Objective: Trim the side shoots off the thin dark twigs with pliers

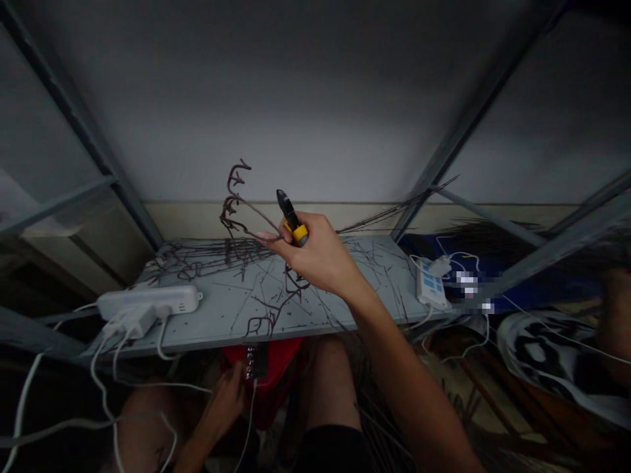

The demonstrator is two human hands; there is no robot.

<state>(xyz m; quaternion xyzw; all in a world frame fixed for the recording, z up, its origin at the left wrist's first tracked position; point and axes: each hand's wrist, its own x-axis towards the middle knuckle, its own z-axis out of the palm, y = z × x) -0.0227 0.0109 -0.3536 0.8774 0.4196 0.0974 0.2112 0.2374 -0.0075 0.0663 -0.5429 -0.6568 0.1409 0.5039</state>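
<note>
My right hand (315,253) is raised over the grey shelf board (217,322), its fingers closed on yellow-and-black pliers (294,220) whose dark tip points up. Between the thumb and fingertips of this same hand runs a brown twig-like wire piece (234,203), its branched, curled end extending up and left. Low in the view, my left hand (229,394) is beside a dark phone-like device (257,361) with a white cable, above a red stool (280,374). Its fingers are wrapped at the device's left edge.
A white power strip (182,299) with plugs lies on the board's left end, another (430,282) at the right. Thin brown wires (197,256) are scattered across the board. Metal posts (453,138) frame both sides. Another person's arm (614,315) shows at far right.
</note>
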